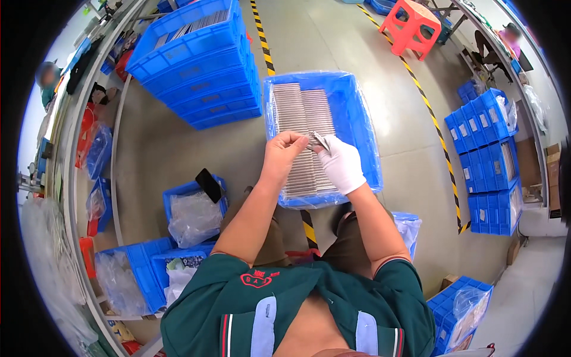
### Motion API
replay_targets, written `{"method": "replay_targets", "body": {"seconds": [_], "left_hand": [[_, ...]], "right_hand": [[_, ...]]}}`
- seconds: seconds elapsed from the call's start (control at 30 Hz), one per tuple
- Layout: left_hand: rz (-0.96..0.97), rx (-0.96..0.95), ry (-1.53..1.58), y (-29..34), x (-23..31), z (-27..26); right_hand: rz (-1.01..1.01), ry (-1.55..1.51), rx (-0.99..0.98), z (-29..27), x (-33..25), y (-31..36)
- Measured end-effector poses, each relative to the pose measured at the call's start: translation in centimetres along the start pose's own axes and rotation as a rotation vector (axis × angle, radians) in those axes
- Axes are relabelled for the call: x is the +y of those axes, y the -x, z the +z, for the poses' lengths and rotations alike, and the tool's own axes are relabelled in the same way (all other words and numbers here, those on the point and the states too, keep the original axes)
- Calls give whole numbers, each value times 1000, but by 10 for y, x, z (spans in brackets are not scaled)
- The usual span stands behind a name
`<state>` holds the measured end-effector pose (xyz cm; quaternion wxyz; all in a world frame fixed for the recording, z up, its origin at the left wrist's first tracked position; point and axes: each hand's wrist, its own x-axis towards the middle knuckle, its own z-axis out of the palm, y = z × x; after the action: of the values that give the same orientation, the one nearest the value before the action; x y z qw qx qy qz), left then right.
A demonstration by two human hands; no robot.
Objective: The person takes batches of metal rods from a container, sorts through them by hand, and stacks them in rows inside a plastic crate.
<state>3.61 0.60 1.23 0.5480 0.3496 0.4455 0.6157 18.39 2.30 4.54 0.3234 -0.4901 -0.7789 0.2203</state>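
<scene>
A blue plastic crate (364, 125) lined with clear film sits on the floor in front of my knees, filled with rows of thin grey metal strips (300, 113). My left hand (282, 156) is bare and pinches one end of a small grey metal piece (318, 141) above the crate. My right hand (340, 163) wears a white glove and grips the other end of the same piece. Both hands hover over the near half of the crate.
A tall stack of blue crates (199, 65) stands to the far left, more stacks (485, 160) to the right. Small blue bins with plastic bags (193, 217) lie at my left. A red stool (410, 25) stands beyond the yellow-black floor tape (437, 134). Other people sit at both edges.
</scene>
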Motion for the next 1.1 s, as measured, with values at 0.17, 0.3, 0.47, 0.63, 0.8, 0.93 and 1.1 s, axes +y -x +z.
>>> {"method": "replay_targets", "body": {"seconds": [0.17,0.3,0.47,0.63,0.8,0.93,1.1], "left_hand": [[3,11,84,-4,17,-10],[-114,-155,147,-2,17,-8],[-118,-212,116,-2,19,-13],[-118,-207,90,0,22,-15],[-100,-235,-45,-2,16,-19],[-99,-243,-77,-3,18,-20],[-15,-119,-38,1,27,-14]], "right_hand": [[391,-678,-388,-10,10,-7],[508,-954,-536,-14,5,-4],[543,-1009,-521,-13,4,-2],[541,-1009,-556,-14,3,-3],[508,-947,-545,-12,5,-3],[525,-1007,-545,-10,4,-1],[530,-972,-592,-10,9,-1]]}}
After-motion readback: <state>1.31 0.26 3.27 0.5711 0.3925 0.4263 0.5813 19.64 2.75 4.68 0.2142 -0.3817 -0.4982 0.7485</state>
